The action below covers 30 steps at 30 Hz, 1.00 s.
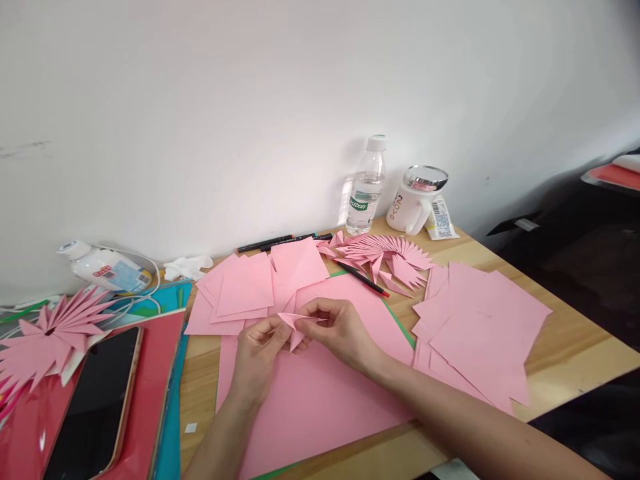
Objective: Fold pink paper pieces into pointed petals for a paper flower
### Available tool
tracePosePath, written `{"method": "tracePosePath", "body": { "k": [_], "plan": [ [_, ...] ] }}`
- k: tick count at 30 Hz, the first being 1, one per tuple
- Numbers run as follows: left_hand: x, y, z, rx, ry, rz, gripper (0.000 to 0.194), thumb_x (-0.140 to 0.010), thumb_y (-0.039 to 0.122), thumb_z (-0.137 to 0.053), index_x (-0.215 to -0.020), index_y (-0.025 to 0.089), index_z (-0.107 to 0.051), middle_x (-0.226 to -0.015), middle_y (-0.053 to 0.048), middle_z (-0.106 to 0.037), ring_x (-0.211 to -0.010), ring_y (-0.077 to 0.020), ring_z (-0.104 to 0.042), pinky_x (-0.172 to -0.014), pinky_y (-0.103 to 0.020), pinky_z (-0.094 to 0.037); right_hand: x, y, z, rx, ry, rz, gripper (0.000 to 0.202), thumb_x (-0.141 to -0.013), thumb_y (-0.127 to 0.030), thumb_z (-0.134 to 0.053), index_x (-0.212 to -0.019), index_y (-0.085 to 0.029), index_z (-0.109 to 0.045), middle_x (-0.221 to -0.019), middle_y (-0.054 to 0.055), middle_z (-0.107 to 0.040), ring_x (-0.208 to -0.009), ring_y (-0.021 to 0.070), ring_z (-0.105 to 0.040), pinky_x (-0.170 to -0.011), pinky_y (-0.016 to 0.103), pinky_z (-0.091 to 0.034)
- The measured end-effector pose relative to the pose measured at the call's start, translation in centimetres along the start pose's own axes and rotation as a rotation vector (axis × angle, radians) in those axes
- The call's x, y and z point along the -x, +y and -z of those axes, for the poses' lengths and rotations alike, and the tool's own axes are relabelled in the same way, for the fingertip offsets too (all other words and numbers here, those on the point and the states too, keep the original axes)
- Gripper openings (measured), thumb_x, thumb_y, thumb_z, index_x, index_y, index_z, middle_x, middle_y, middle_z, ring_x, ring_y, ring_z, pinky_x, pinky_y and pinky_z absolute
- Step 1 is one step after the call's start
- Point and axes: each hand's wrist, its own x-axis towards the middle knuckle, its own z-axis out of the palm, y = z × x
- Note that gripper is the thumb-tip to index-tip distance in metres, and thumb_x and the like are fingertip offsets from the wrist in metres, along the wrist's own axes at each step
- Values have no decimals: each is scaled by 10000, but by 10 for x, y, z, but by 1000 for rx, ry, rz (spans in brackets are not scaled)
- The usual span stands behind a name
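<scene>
Between both hands, a small folded piece of pink paper (293, 324) is held over a large pink sheet (330, 393). My left hand (260, 350) pinches its left side, with the fingers curled behind. My right hand (343, 330) grips the right side between thumb and fingers. One pointed flap hangs down between the hands. Just behind them lies a stack of pink paper squares (245, 283). To the right of the large sheet is another loose pile of pink paper (485, 327).
At the back stand a water bottle (367, 187) and a white mug (413, 200). A fan of folded pink pieces (387, 250) and a pen (363, 279) lie before them. Leftward are a phone (95, 403), a folded pink pinwheel shape (55, 333) and a white bottle (105, 268).
</scene>
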Motion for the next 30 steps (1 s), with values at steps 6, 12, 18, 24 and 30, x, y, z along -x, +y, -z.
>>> {"method": "tracePosePath", "body": {
  "k": [6,12,18,24,30],
  "plan": [
    [3,7,-6,-141,131,-104,162,-644,312,-701,-615,156,-673,-560,-5,-568,-564,-131,-499,-539,-235,-416,-1,5,0,-7,12,21,278,-656,-407,-687,-707,-141,-626,-648,11,-626,-573,157,-635,-605,311,-559],
    [3,5,-6,-181,164,-119,194,-651,318,-696,-579,151,-630,-554,3,-563,-557,-124,-506,-530,-222,-426,0,3,-2,-12,22,27,288,-648,-417,-693,-691,-146,-607,-615,0,-617,-538,143,-613,-587,296,-538],
    [2,2,-6,-70,82,-3,320,-710,434,-641,-803,127,-643,-605,-40,-640,-564,-172,-601,-539,-288,-493,-3,-2,3,66,153,100,241,-687,-372,-671,-680,-147,-584,-617,-12,-569,-538,101,-542,-541,243,-492],
    [3,0,-10,-167,228,-77,275,-611,255,-741,-848,144,-658,-621,-26,-692,-546,-198,-655,-565,-334,-552,-4,2,5,132,190,132,208,-709,-343,-641,-687,-160,-544,-631,-14,-539,-569,107,-530,-547,247,-494],
    [7,1,-15,-212,292,-133,210,-607,194,-733,-811,167,-690,-561,-7,-683,-548,-206,-672,-584,-313,-557,-3,9,5,470,259,297,108,-756,-255,-557,-686,-177,-585,-729,24,-554,-659,129,-527,-554,234,-463]
  ]
}}
